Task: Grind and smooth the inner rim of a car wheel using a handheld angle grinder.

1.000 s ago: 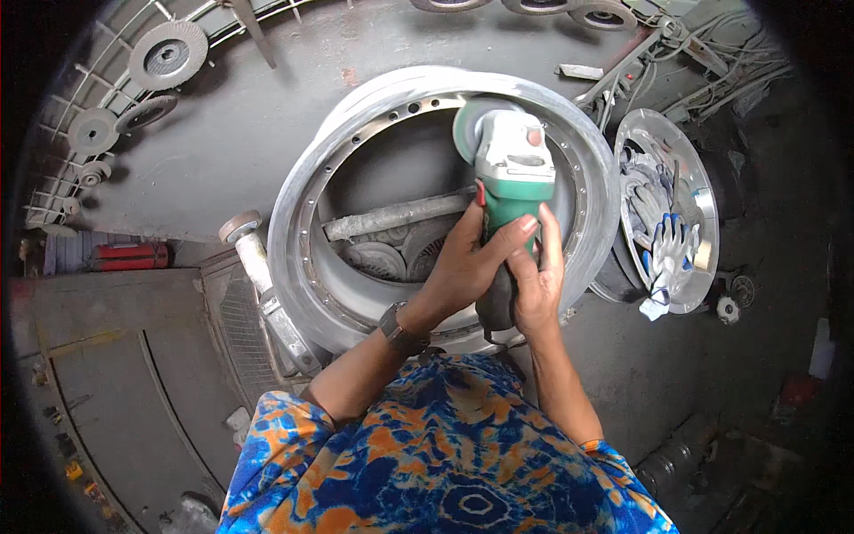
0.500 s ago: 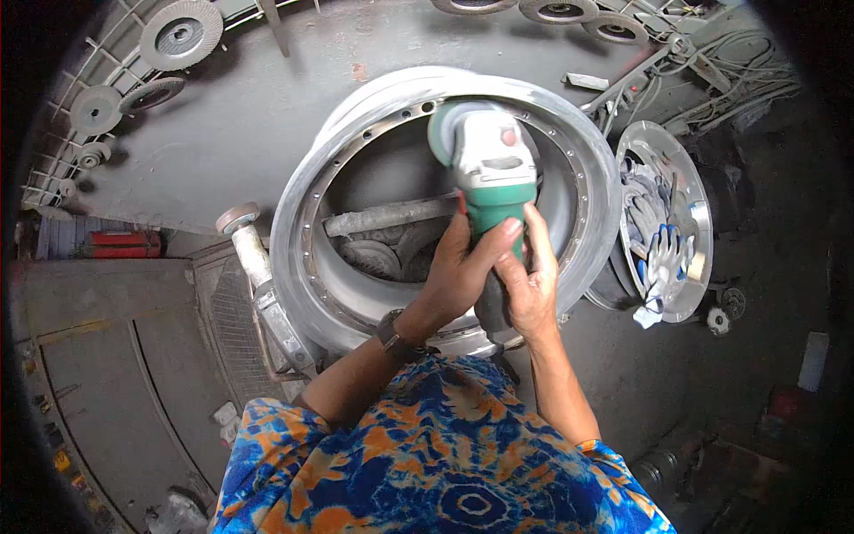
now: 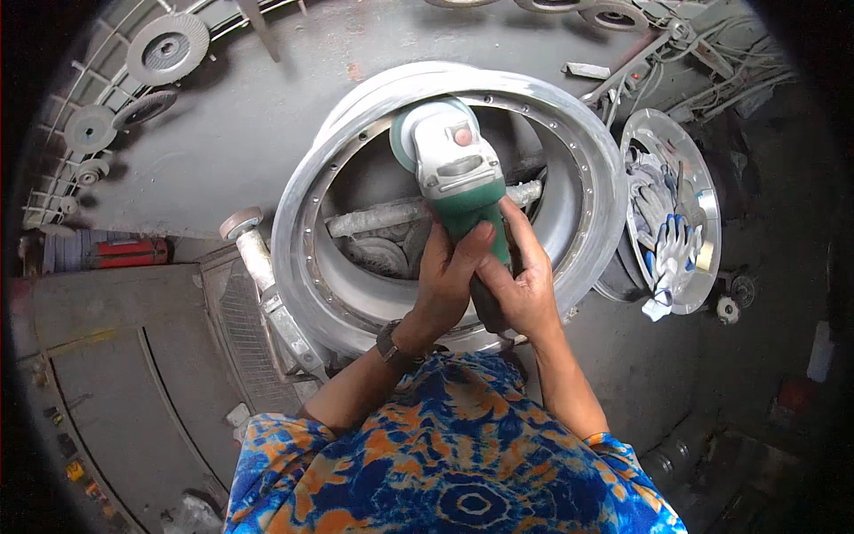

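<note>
A green and white angle grinder (image 3: 458,165) is held in both my hands over a large metal wheel rim (image 3: 298,233) with a ring of bolt holes. My left hand (image 3: 447,280) wraps round the left side of its green body, thumb on top. From the right, my right hand (image 3: 527,287) grips the body and dark rear handle. The grinder's disc (image 3: 402,135) lies at the inner far edge of the rim; whether it touches the metal I cannot tell. Through the rim's opening a dusty roller bar (image 3: 378,216) shows beneath.
Right of the rim stands a metal bowl-shaped piece (image 3: 707,200) with several work gloves (image 3: 672,254) in it. A stand arm with a roller (image 3: 253,254) juts out at the left. Several flap discs (image 3: 169,51) hang on a wire rack. Cables (image 3: 721,58) lie at the far right.
Both my hands have moved the grinder to the left along the far edge of the rim, and its head now leans further left. My grip looks the same.
</note>
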Available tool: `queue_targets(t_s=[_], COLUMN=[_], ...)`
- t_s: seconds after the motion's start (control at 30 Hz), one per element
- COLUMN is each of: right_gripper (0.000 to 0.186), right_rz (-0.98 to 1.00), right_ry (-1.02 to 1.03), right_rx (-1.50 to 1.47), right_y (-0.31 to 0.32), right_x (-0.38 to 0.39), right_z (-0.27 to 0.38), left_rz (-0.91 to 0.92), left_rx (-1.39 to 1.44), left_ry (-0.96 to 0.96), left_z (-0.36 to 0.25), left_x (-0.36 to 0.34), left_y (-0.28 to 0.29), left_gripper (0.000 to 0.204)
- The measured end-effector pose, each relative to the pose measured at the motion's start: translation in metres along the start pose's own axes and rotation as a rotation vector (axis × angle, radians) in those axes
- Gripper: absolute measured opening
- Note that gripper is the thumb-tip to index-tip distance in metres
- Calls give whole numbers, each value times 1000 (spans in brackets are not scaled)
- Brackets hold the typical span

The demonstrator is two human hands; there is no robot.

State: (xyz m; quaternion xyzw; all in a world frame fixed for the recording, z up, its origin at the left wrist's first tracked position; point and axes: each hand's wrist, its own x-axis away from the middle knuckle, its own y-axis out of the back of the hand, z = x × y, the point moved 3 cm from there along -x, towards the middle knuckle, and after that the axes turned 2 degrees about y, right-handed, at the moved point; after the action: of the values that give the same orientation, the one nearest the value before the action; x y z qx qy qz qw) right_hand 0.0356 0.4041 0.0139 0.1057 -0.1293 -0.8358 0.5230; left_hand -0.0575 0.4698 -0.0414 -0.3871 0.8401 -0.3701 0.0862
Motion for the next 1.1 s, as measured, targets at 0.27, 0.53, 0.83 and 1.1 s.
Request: queue_targets(t_s=[0.27,0.53,0.83,1.1], right_gripper=[70,68,71,75], right_rz=[-116,-413,-370,39], right_ry=[-89,-138,-89,-17], right_rx=[-92,-164,-118,-64], right_y=[18,35,21,-2], right_x=[10,33,27,-1], right_z=[-6,-30,-43,-18], left_rz=[88,322,224,15], left_rx=[-69,-264,-249,-53], left_ry=[120,141,106,-11], left_z=[2,17,8,15], left_x=[-16,-37,-27,3], left_y=[-25,-54,-29,17], left_gripper=[51,47,49,53])
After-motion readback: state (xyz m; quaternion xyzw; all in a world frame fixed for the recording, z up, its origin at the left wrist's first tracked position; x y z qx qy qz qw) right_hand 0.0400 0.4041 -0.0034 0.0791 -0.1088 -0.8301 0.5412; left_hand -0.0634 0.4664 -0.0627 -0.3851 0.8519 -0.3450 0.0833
